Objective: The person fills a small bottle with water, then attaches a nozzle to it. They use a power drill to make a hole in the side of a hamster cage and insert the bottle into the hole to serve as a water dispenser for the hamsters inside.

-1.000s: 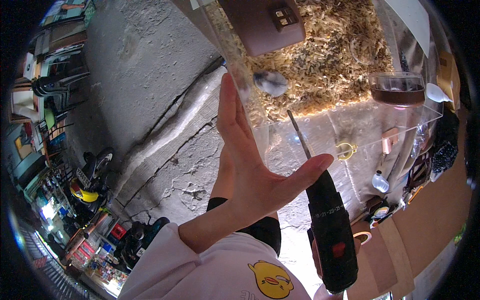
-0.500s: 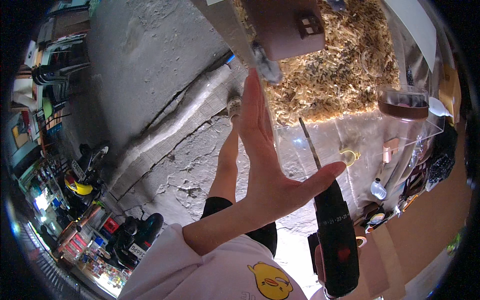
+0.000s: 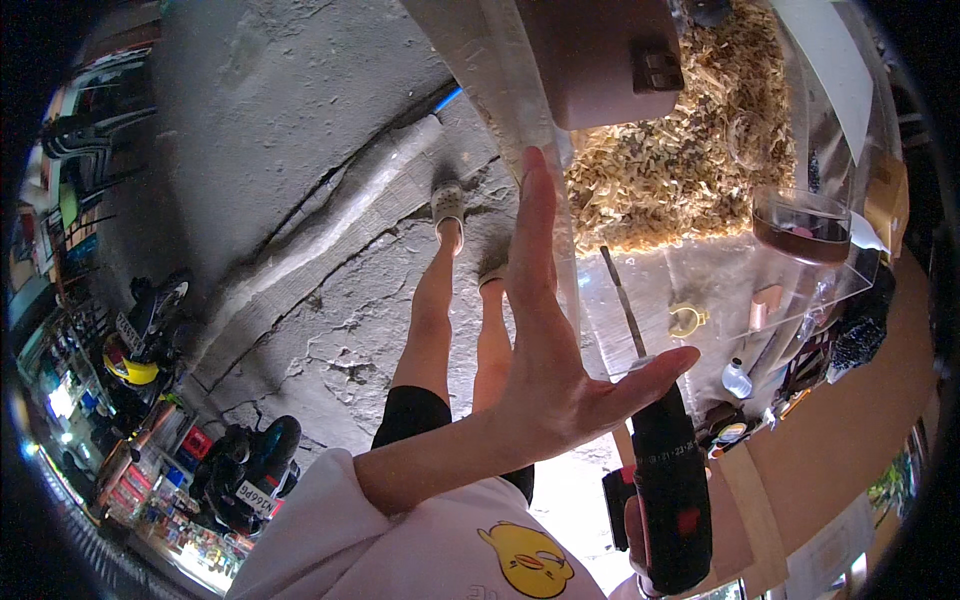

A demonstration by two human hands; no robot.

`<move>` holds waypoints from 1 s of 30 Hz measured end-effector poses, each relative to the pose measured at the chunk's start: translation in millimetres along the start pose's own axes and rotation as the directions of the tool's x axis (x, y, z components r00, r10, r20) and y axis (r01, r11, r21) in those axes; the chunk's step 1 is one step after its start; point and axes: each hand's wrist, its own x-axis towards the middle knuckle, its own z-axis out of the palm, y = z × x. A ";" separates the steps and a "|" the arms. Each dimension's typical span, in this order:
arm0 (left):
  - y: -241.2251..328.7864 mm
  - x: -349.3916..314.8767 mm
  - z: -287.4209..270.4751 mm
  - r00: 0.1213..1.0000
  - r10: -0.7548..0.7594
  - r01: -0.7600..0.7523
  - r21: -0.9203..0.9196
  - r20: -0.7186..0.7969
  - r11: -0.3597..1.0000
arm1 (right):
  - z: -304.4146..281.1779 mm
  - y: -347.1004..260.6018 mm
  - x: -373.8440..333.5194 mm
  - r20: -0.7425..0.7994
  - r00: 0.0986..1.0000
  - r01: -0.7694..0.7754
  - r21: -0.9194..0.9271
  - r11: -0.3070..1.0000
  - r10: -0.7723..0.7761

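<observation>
My left hand (image 3: 555, 370) is open, its fingers held up along the near side wall of a clear plastic enclosure (image 3: 552, 90). The fingertips seem to rest on that wall, and the thumb stretches right over the drill. In my right hand (image 3: 634, 522), mostly hidden behind the tool, is a black cordless drill (image 3: 672, 455). Its long thin bit (image 3: 624, 302) points away from me, with the tip over the bare part of the enclosure floor. Wood shavings (image 3: 690, 170) cover the far part, where a brown little house (image 3: 600, 60) stands.
A round clear and brown dish (image 3: 803, 235), a yellow ring-shaped piece (image 3: 686, 320) and a clear bottle (image 3: 737, 379) lie to the right. Brown cardboard (image 3: 830, 400) is at the lower right. Parked motorbikes (image 3: 245, 475) stand at the left, beyond the cracked concrete ground.
The view has shifted, and both my feet now show. A small grey furry animal beside the house earlier is no longer clearly visible. My left hand stays spread; my right still holds the drill.
</observation>
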 end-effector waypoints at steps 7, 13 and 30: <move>2.5 -0.1 -0.8 1.000 0.010 -0.010 0.026 0.008 1.000 | -2.4 5.2 9.9 0.039 0.996 0.081 -0.028 0.996 -0.080; -1.3 -1.1 -1.6 0.999 0.015 -0.016 0.037 0.037 0.999 | -1.2 5.2 17.0 0.051 0.995 0.083 -0.028 0.996 -0.082; 0.3 -2.7 -3.2 0.996 -0.069 0.070 -0.001 0.051 0.998 | -9.2 5.1 21.1 0.049 0.999 0.017 0.020 1.000 -0.018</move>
